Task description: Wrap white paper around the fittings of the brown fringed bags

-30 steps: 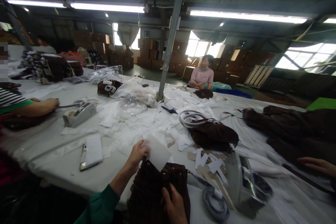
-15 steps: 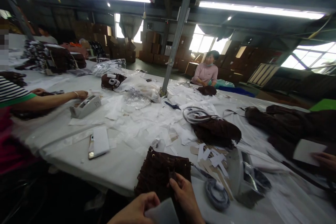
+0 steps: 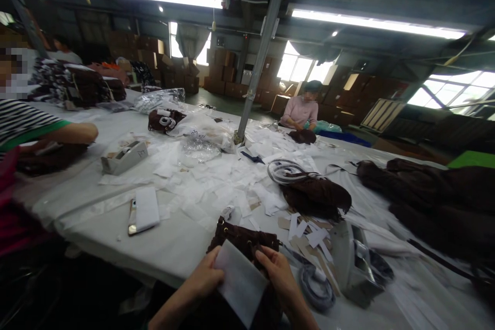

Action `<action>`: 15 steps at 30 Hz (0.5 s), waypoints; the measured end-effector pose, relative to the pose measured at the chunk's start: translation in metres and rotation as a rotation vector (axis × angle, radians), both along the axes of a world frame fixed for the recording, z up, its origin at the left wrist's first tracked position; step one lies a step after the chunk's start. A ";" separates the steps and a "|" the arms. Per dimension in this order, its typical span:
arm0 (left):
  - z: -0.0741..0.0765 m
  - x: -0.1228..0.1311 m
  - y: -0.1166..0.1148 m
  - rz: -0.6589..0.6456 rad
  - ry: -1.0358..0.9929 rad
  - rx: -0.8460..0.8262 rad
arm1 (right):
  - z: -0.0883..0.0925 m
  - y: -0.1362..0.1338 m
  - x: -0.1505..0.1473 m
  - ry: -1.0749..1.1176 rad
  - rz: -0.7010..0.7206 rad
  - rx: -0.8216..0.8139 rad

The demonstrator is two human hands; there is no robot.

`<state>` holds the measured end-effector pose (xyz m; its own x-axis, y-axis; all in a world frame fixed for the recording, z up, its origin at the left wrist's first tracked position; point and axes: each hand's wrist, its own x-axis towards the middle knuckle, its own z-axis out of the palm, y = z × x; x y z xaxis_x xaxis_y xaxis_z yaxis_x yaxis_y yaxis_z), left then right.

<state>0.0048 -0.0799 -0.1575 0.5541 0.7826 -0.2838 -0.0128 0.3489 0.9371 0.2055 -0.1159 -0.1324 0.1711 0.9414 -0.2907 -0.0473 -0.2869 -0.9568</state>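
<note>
A dark brown fringed bag (image 3: 242,241) lies at the near edge of the white table (image 3: 166,247). In front of it both my hands hold a white sheet (image 3: 240,282) of thin foam or paper. My left hand (image 3: 204,278) pinches its left edge, fingers closed. My right hand (image 3: 276,274) grips its upper right corner, at the bag's opening. The sheet covers the lower part of the bag.
White paper scraps (image 3: 232,185) litter the table. A phone under a white card (image 3: 143,210), a tape dispenser (image 3: 124,156), another brown bag (image 3: 317,195), a metal tool (image 3: 356,263), a tape roll (image 3: 316,289) and a pole (image 3: 257,62) are here. Co-workers sit at left (image 3: 34,129) and far side (image 3: 303,111).
My left hand carried the white sheet down out of view, then back up in front of the bag. My right hand came up to grip the sheet. The co-worker's arm at left drew back.
</note>
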 end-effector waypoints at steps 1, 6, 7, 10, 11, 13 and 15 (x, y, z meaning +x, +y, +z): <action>-0.010 -0.003 0.002 0.041 0.031 -0.046 | 0.002 0.002 0.001 -0.023 -0.010 -0.007; -0.030 -0.011 -0.007 0.074 -0.023 -0.373 | 0.007 0.010 -0.008 -0.061 -0.045 -0.017; -0.028 -0.008 -0.008 0.076 -0.063 -0.396 | 0.007 0.011 -0.012 -0.028 -0.071 -0.016; -0.014 0.006 -0.004 0.019 -0.170 -0.423 | 0.000 0.007 -0.023 0.088 -0.161 -0.023; -0.008 0.012 -0.001 -0.016 -0.196 -0.426 | -0.003 0.005 -0.025 0.114 -0.181 -0.027; 0.000 0.023 0.005 -0.092 -0.240 -0.423 | -0.010 0.001 -0.027 0.126 -0.199 -0.031; 0.005 0.032 0.011 -0.148 -0.280 -0.417 | -0.016 -0.005 -0.026 0.073 -0.208 -0.008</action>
